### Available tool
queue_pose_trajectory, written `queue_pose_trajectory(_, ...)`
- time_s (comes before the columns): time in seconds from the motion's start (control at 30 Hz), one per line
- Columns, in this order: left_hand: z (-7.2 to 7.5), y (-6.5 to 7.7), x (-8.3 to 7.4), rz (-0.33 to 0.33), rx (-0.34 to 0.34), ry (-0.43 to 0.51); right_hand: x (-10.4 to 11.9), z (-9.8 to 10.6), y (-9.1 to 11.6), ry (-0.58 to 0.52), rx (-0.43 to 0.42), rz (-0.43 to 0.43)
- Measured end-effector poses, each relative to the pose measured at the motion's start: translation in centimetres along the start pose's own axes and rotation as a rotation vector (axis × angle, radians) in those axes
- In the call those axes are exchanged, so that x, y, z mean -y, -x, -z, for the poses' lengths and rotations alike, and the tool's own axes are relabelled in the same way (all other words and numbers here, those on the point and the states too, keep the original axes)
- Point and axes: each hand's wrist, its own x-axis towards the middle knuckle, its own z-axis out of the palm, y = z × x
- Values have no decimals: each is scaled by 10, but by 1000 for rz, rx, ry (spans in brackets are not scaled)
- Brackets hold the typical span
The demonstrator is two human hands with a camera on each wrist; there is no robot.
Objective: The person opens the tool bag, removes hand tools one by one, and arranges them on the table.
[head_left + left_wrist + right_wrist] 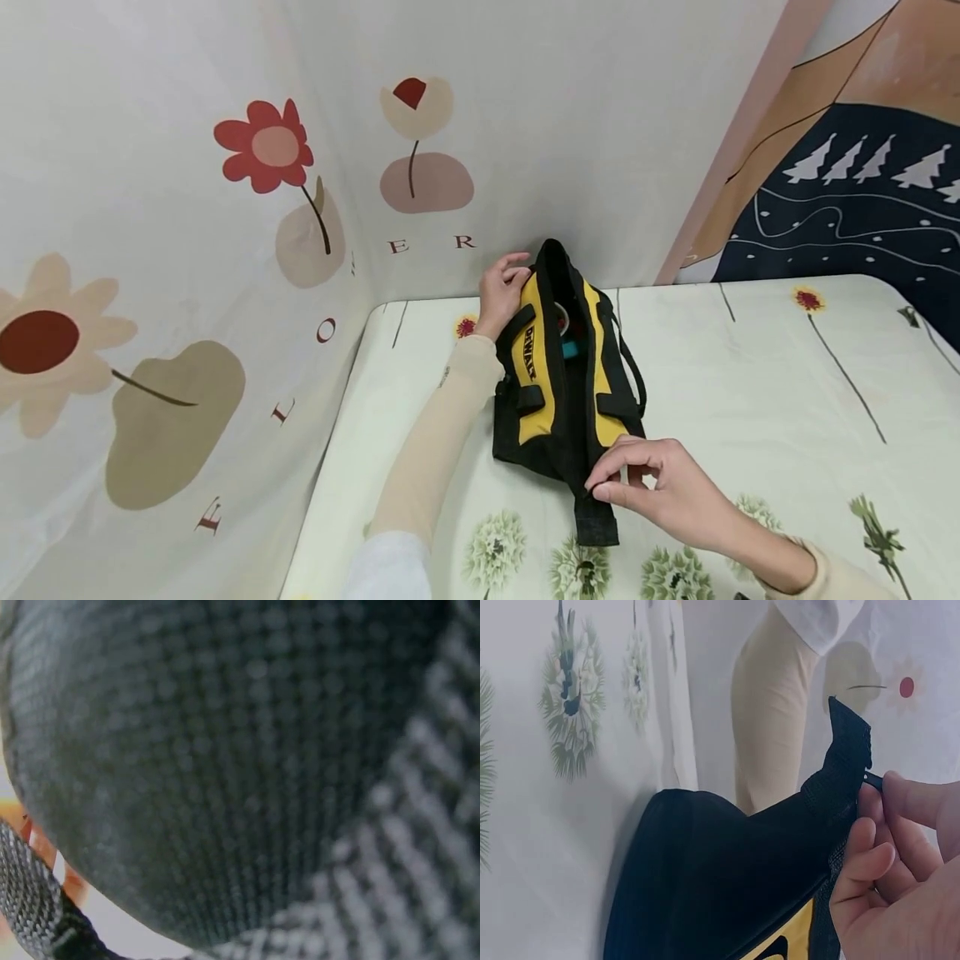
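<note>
Just right of the frame's centre, on the flowered table (735,392), lies a black-and-yellow bag (557,375), DEWALT lettering (529,352) on its side, long axis running from upper middle down toward lower middle. Bag's mouth gapes at the top; from my spot I catch a teal item (571,348) and a pale round rim (562,318) inside, both too small to name. Right hand (671,492), lower right of centre, sits at the bag's near end: thumb and forefinger pinch a small dark pull tab (874,780) there, other fingers bent, grip narrow. Black end flap (596,529) sticks out just below that pinch, toward the bottom edge. Left hand (501,292), above centre, is at the bag's far end against the frame-left side, fingers bent and a bit spread; can't tell whether it grips the edge or only rests there. Left wrist view: dark woven fabric (202,765) fills most of it, blurred fingers at lower left, no help. Carry strap (632,367) loops off the bag's frame-right side. Beige sleeves on both arms, left one (420,450) crossing the lower middle. Pale curtain (585,125) with printed flowers and letters behind and along the left; dark blue tree-print panel (847,225) at upper right.
</note>
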Motion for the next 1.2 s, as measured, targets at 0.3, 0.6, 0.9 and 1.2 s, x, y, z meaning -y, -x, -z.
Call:
queue_pose_trajectory(0.3,12,7,-7,-12,107,40,-10,11,-11,-14,-46,-61)
queue_pose_trajectory(0.6,18,29,-36,-10,184,-43,-23,19,-35,159,-306,-61)
queue_pose_trajectory(0.9,11,68,-78,-20,222,-211,-20,8,-55,271,-417,-166)
queue_pose_trajectory(1.2,20,86,-83,-39,319,-309,-21,3,-57,349,-380,-139)
